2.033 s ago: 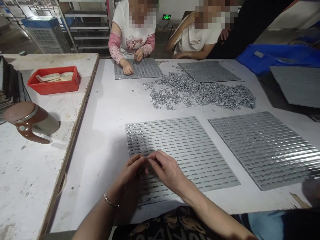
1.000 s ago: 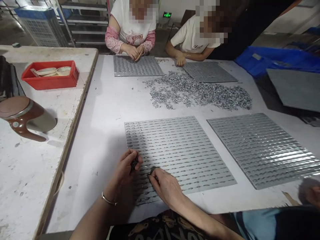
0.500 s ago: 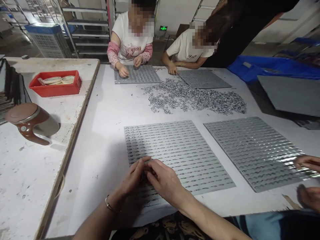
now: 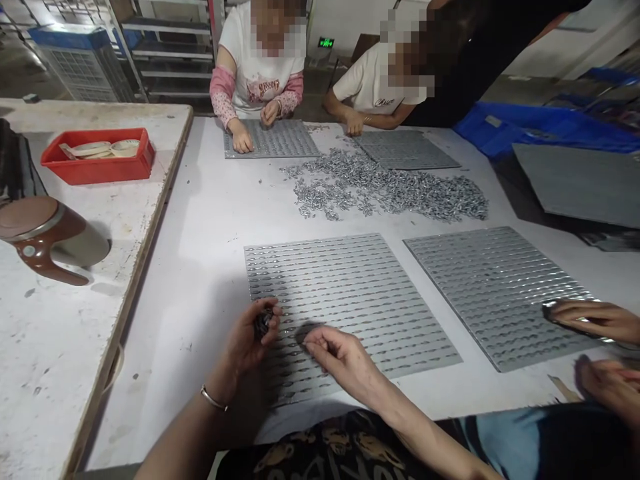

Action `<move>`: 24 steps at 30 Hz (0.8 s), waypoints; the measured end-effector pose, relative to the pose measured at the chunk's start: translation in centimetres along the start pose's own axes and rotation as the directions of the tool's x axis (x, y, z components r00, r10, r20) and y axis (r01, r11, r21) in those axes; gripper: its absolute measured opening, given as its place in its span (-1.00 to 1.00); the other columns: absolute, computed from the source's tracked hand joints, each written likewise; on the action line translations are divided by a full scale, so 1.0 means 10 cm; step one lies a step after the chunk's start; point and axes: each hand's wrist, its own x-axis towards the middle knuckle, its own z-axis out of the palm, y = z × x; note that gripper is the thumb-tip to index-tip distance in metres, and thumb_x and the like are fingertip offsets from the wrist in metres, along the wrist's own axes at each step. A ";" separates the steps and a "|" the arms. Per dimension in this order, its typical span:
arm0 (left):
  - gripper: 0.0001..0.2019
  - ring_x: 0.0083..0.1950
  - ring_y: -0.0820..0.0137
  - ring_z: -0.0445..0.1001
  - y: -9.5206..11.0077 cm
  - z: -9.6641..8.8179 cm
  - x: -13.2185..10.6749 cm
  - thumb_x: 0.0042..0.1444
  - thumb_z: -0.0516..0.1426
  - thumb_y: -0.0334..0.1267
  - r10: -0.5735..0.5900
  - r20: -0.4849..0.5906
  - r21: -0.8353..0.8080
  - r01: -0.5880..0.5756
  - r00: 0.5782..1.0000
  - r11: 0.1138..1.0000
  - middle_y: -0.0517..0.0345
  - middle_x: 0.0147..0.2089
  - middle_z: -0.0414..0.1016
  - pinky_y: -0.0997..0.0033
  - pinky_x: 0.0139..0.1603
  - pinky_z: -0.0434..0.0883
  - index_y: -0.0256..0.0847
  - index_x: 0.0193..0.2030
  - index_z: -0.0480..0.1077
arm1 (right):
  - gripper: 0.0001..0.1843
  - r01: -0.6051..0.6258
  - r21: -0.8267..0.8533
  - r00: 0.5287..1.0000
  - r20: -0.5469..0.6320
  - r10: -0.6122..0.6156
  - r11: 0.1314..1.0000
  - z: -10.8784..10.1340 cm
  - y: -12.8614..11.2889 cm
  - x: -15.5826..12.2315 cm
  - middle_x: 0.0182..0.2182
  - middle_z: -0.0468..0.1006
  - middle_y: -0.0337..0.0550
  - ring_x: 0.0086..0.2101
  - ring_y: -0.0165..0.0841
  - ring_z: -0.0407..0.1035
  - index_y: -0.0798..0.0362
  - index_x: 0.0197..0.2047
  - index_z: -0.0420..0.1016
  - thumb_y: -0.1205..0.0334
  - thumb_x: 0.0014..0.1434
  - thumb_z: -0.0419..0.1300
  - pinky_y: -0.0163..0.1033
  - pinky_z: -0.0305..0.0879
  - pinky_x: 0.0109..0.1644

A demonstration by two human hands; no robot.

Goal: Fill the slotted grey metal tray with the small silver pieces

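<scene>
My left hand (image 4: 245, 343) is cupped, palm up, around a clump of small dark, shiny pieces (image 4: 263, 323) above the left part of a grey board (image 4: 345, 287). Rows of small, glossy, pointed-oval pieces cover that board. Low over its middle left, my right hand (image 4: 345, 357) has thumb and forefinger pinched close to the surface. Whatever lies between those fingertips is too small to make out.
Behind the board spreads a loose heap of small silvery pieces (image 4: 395, 187). A co-worker's hand (image 4: 595, 320) rests over another board (image 4: 490, 293) at right. Two people work across the table. A red tray (image 4: 100, 170) and a brown-lidded jug (image 4: 55, 233) stand at left.
My hands have come apart. The left has turned upward, showing the pieces in it, and the right has moved slightly right and down onto the board. The co-worker's hand at right has moved left.
</scene>
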 end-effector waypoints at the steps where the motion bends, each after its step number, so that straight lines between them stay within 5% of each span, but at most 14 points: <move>1: -0.79 -0.52 0.58 0.29 0.03 0.00 0.00 0.08 0.28 -0.28 0.020 -0.017 -0.049 -0.021 1.000 0.999 0.12 -0.36 0.46 0.68 -0.70 0.10 -0.36 -0.17 0.47 | -0.75 0.017 -0.056 1.000 0.023 -0.016 0.998 0.02 0.04 -0.04 -0.50 0.42 -0.25 -0.44 -0.38 0.32 0.02 -0.33 0.48 0.10 0.32 0.14 -0.28 0.23 -0.35; 9: -0.65 -0.59 0.60 0.19 0.04 0.04 -0.08 0.11 0.32 -0.04 0.251 -0.036 0.167 -0.242 0.967 0.956 0.26 -0.44 0.43 0.68 -0.71 0.07 -0.24 -0.12 0.41 | -0.82 0.051 -0.396 0.993 0.117 -0.004 0.917 0.20 0.13 -0.08 -0.42 0.54 -0.21 -0.36 -0.34 0.40 0.02 -0.38 0.47 0.33 0.25 0.11 -0.28 0.20 -0.27; 17: -0.55 -0.65 0.62 0.17 0.00 0.00 -0.05 -0.02 0.38 0.10 0.147 -0.036 0.286 -0.131 0.989 0.949 0.29 -0.51 0.40 0.64 -0.71 -0.04 -0.22 -0.34 0.36 | -0.83 -0.040 -0.521 0.986 0.115 0.116 0.853 0.14 0.03 0.04 -0.49 0.53 -0.26 -0.42 -0.35 0.38 0.02 -0.45 0.43 0.32 0.19 0.23 -0.29 0.11 -0.35; 20: -0.54 -0.64 0.62 0.18 -0.03 -0.03 -0.04 -0.05 0.38 0.12 0.091 0.000 0.357 -0.085 0.996 0.930 0.30 -0.56 0.34 0.63 -0.68 -0.03 -0.29 -0.33 0.47 | -0.81 0.022 -0.416 0.996 0.090 0.017 0.909 0.12 0.00 0.04 -0.50 0.49 -0.29 -0.45 -0.39 0.35 0.02 -0.45 0.40 0.30 0.20 0.26 -0.31 0.13 -0.36; 24: -0.52 -0.62 0.59 0.19 -0.10 -0.01 -0.06 0.05 0.30 0.16 -0.015 0.120 0.377 -0.032 0.993 0.926 0.25 -0.53 0.38 0.58 -0.66 0.04 -0.31 -0.25 0.55 | -0.87 0.216 -0.254 0.953 -0.155 -0.260 0.943 0.12 -0.13 0.08 -0.42 0.49 -0.25 -0.39 -0.39 0.38 0.01 -0.27 0.48 0.23 0.34 0.17 -0.32 0.27 -0.29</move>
